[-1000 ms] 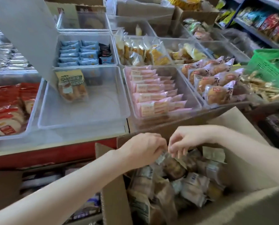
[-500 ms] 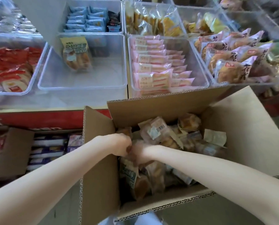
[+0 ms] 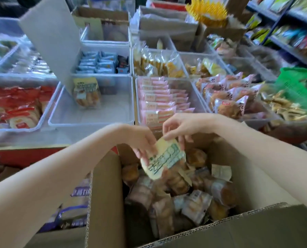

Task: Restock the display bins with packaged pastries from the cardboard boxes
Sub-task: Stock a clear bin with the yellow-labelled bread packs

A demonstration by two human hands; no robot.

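Note:
An open cardboard box (image 3: 106,197) in front of me holds several clear-wrapped pastries. Above it both hands hold one yellow-labelled pastry pack (image 3: 164,158). My left hand (image 3: 142,142) grips the pack's left edge, and my right hand (image 3: 181,127) pinches its top edge. Behind the box stands a clear display bin (image 3: 63,119) with a single matching yellow-labelled pack (image 3: 86,92) leaning at its back.
Neighbouring bins hold pink packs (image 3: 159,101), red-wrapped bread (image 3: 15,106), brown buns (image 3: 227,99) and blue packs (image 3: 99,62). A grey board (image 3: 50,36) leans over the bins. A green basket (image 3: 299,83) sits at right; shelves stand far right.
Both hands were deep in the box half a second ago; they have risen out of it holding the yellow-labelled pack. The camera has tilted up toward the bins.

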